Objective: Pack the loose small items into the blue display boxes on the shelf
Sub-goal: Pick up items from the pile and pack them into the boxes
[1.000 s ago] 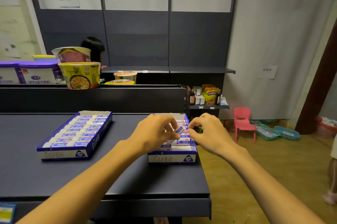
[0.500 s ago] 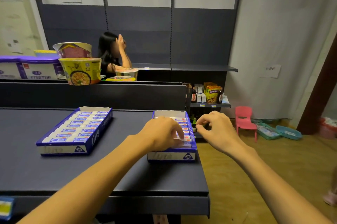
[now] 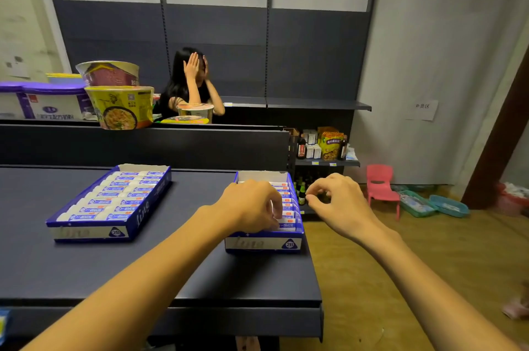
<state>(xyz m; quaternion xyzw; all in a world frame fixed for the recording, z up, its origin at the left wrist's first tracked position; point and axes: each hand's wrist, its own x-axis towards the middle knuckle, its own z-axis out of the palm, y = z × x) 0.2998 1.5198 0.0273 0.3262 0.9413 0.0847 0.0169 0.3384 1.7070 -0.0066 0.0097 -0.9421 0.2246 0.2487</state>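
Two blue display boxes stand on the dark shelf [image 3: 171, 265]. The left box [image 3: 86, 233] is filled with rows of small white-and-blue wrapped items [image 3: 114, 199]. The right box [image 3: 263, 243] sits at the shelf's right end, with a row of the same items [image 3: 286, 193] along its right side. My left hand [image 3: 252, 207] reaches down into the right box, its fingers curled round a small white item [image 3: 287, 225] near the front wall. My right hand [image 3: 337, 202] hovers just right of that box, off the shelf edge, fingers loosely curled and holding nothing.
A raised divider behind the boxes carries noodle cups [image 3: 121, 106] and purple-lidded tubs [image 3: 51, 104]. A person [image 3: 189, 87] sits beyond it. To the right are a low shelf of bottles and packets [image 3: 323, 144], a pink chair [image 3: 382, 187] and teal baskets [image 3: 429, 203] on the floor.
My left hand has carried the small item from in front of me down into the right box. My right hand let go of it and drew away to the right.
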